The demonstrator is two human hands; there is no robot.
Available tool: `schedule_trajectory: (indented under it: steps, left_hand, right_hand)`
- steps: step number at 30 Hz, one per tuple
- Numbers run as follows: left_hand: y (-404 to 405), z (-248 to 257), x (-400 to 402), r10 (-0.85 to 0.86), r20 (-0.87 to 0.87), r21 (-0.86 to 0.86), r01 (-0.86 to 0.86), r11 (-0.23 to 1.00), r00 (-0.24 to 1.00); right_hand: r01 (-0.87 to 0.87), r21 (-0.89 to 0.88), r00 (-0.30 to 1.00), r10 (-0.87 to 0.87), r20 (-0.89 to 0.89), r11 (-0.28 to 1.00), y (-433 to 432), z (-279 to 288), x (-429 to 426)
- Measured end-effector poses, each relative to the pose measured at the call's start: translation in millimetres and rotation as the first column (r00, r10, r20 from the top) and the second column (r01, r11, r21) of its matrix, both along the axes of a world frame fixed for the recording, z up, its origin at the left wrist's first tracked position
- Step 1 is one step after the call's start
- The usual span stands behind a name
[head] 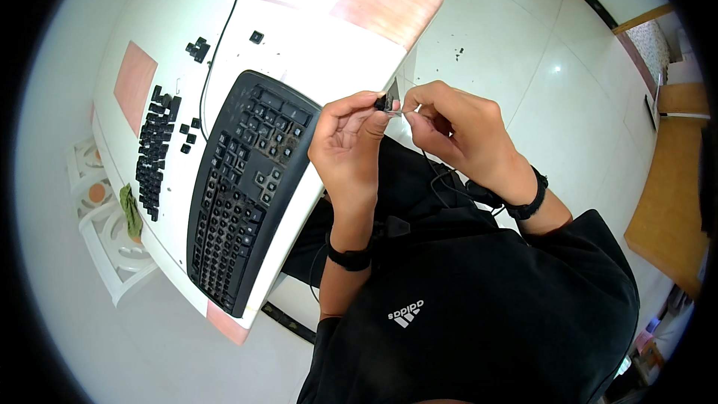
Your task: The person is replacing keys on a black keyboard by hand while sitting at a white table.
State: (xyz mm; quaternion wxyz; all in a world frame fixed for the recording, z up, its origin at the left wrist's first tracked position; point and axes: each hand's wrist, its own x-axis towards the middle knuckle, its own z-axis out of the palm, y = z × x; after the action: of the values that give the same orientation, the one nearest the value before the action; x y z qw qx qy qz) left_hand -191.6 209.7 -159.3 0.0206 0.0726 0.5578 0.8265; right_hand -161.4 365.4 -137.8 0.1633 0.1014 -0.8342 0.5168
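Between the fingertips of my left hand (353,134) is a small black keycap (383,102), held just beyond the table's edge. My right hand (463,129) pinches a thin pale metal piece (396,114), whose end meets the keycap; its exact kind is too small to tell. On the table to the left lies a black computer keyboard (255,151) with many keycaps off and dust between its key posts. Beyond it are rows of removed black keycaps (151,157), a few loose ones (191,138), a small cluster (198,49) and a single keycap (256,37).
A black cable (227,28) crosses the white table (291,28), which has pink corner panels. A green cloth (130,213) lies at the far edge beside a white ornamental chair back (106,224). Dark crumbs (460,53) are scattered on the tiled floor.
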Motion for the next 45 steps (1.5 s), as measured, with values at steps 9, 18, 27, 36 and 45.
schedule_trajectory:
  steps: [9,18,27,36,45]
  left_hand:
    - [-1.1,0.5,1.6,0.001,-0.016,0.014,-0.001,1.0,1.0]
    - [-2.6,-0.9,0.7,0.003,-0.037,0.019,-0.003,1.0,0.999]
    - [-3.6,-0.5,0.6,-0.007,-0.04,0.029,0.008,1.0,0.999]
    - [-3.4,1.6,1.6,0.014,-0.01,0.028,-0.014,1.0,1.0]
    - [-6.1,-1.5,0.7,0.022,0.004,0.034,-0.022,0.999,1.0]
  right_hand:
    - [-0.01,-0.012,0.994,0.011,0.11,1.0,2.1,5.8,-1.5]
    - [-0.036,-0.002,0.995,0.036,0.096,0.999,1.4,5.8,-2.0]
    - [-0.031,0.014,0.997,0.03,0.069,0.999,5.3,5.5,-5.7]
    - [-0.082,-0.012,0.994,0.083,0.065,0.997,-0.5,9.1,-0.4]
    - [-0.066,-0.074,0.992,0.074,0.105,0.995,-2.6,4.4,-3.2]
